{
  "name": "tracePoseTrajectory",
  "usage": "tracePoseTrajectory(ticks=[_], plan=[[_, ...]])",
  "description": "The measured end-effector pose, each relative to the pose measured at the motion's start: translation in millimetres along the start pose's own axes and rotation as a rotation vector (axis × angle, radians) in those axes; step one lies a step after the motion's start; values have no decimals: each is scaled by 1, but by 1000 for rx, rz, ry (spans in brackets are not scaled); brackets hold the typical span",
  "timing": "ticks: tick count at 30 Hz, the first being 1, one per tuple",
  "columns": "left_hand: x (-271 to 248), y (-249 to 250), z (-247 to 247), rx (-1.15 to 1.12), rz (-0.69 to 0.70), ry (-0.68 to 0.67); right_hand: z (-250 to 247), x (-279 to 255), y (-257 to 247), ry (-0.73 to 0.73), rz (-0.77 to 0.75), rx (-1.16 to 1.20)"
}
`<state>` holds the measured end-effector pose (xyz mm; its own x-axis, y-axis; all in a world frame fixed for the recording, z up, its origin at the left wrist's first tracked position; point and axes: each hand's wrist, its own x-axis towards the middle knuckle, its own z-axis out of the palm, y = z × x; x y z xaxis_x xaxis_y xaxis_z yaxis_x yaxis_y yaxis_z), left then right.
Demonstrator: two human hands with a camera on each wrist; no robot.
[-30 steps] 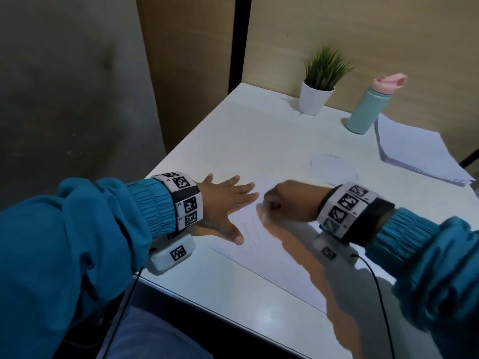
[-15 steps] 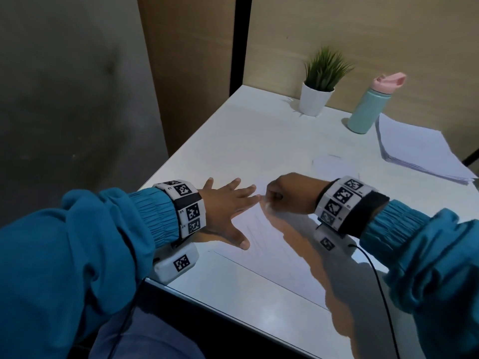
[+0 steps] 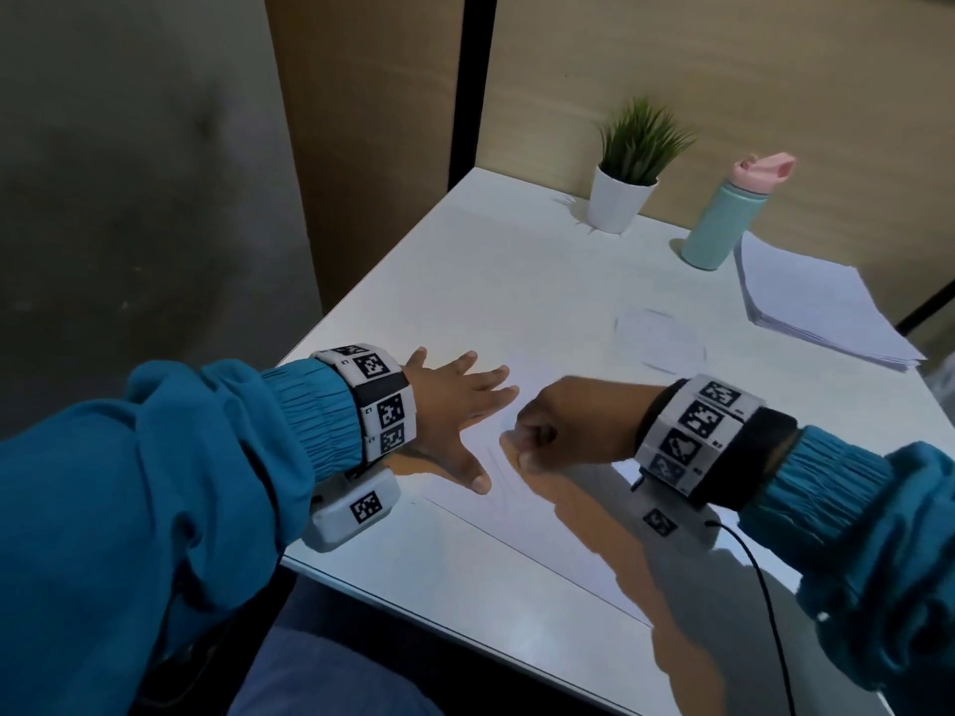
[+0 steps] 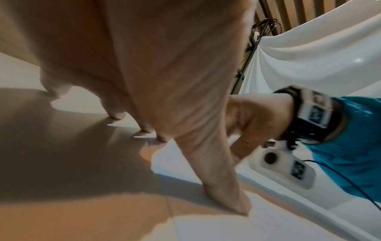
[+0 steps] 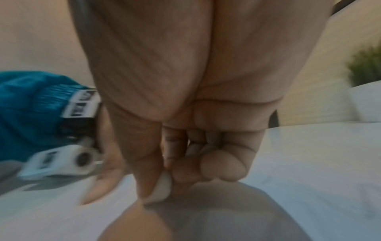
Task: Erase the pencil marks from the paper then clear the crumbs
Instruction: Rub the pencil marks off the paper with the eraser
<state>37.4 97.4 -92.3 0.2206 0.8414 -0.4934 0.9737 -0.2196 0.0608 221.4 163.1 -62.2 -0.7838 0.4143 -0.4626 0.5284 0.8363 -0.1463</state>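
A white sheet of paper [image 3: 537, 524] with faint pencil lines lies on the white table [image 3: 465, 281] near its front edge. My left hand [image 3: 455, 410] lies flat on the paper's left part, fingers spread, holding it down; the same hand [image 4: 164, 97] fills the left wrist view. My right hand [image 3: 548, 431] is curled just right of it, pinching a small white eraser [image 5: 161, 189] between thumb and fingertips, its lower end against the paper [image 5: 299, 179]. The eraser is hidden by the fingers in the head view. No crumbs are discernible.
A potted green plant [image 3: 628, 167] and a mint bottle with a pink lid [image 3: 723, 214] stand at the back. A stack of white sheets [image 3: 811, 307] lies at the back right. A loose sheet [image 3: 661, 338] lies behind my right hand. The table's left edge is close to my left wrist.
My right hand has slid back and forth over the paper beside the left fingertips, ending nearer the thumb. The left hand has stayed pressed flat on the sheet.
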Motion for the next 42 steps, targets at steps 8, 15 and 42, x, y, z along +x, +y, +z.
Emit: tracePoseTrajectory(ticks=[8,15,42], plan=[[5,-1,4,2,-16,13,4,2,5,74,31,14],[6,1,4,29,-25,24,-14,8,29,186,105,16],[7,3,5,54,-38,46,-14,12,33,175,121,-25]])
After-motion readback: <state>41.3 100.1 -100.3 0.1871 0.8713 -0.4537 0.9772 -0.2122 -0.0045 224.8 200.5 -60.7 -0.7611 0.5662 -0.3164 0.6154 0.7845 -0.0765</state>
